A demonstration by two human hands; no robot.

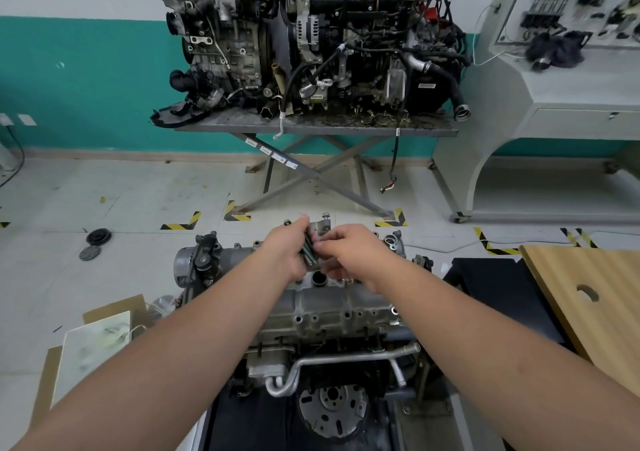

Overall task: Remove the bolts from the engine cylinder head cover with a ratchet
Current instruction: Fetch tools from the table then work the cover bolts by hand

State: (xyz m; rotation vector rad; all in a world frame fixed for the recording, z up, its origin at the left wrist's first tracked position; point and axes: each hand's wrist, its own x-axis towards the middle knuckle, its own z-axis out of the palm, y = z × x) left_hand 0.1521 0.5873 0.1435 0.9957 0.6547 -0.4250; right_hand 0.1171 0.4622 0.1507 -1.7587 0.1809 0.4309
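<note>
Arms: two bare forearms reach forward from the bottom corners and meet over the middle of the engine.
Engine: one grey engine (332, 315) stands just below the camera; a round toothed wheel (332, 412) faces the viewer at its near end, and one bent metal pipe (343, 360) crosses above that wheel.
Cover: the cylinder head cover (346, 300) is a long, ribbed, dull grey casting lying left to right across the top of the engine, with one dark round opening (319, 278) in the middle and a row of small empty holes along its near edge.
Left hand: the left hand (285, 251) has its fingers curled round a bundle of bolts, held above the far side of the cover.
Bolts: the bolts (309, 250) are long, dark and thin, bunched upright side by side; several show, but the exact count is hard to tell.
Right hand: the right hand (349, 255) has its fingers bent, with the fingertips pinching at the same bundle from the right.
Remaining bolt: one flanged bolt (325, 215) stands upright on the bracket just beyond the hands.
Boxes: two cardboard boxes (97, 343) sit on the floor to the left.
Board: one wooden board (588, 312) with one round hole lies to the right.
Discs: two dark round discs (95, 242) lie on the floor at left.
Far worktop: one metal worktop (311, 126) on crossed legs carries two more engines (311, 42) against the wall.
</note>
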